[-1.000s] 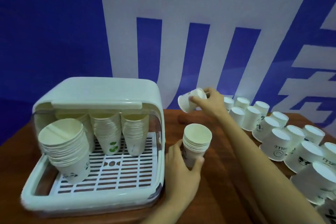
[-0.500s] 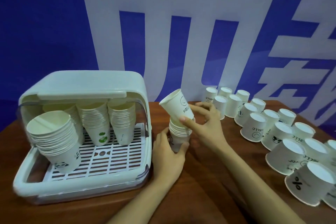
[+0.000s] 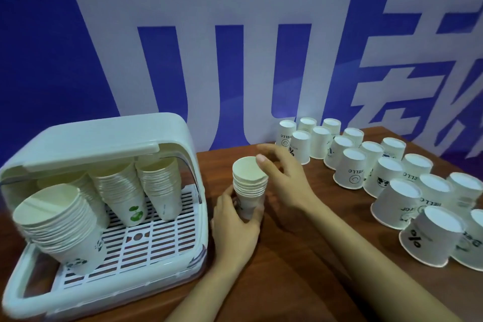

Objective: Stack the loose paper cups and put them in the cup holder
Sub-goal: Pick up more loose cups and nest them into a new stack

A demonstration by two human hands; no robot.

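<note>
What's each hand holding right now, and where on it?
The left hand grips the cup stack around its lower part. The right hand holds nothing; a fingertip sits at the top cup's rim.

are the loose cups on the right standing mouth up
No, the loose cups on the table all stand upside down, flat bottoms up, unlike the mouth-up stack that the left hand holds.
</note>
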